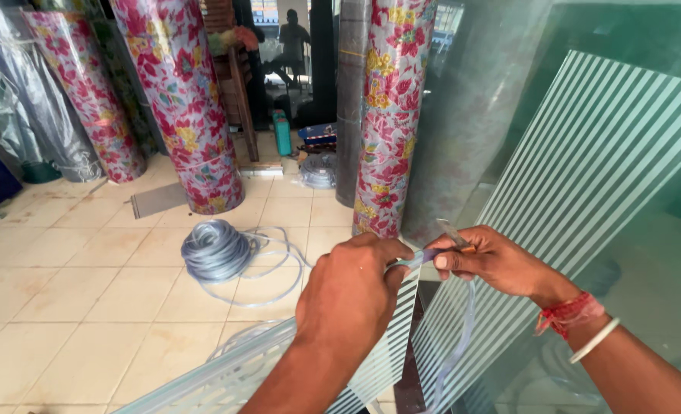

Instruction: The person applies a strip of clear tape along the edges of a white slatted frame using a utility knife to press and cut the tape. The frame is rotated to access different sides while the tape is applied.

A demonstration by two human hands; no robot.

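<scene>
Above striped glass, both hands pinch a clear strip, wrists level.

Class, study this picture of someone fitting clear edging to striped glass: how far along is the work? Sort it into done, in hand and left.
Done: a clear strip hangs beside the striped glass panel.
In hand: the left hand pinches the strip's end while the right hand holds a small blade against it.
Left: a coil of tubing lies unused on the tiled floor; how much edge remains cannot be told.
</scene>
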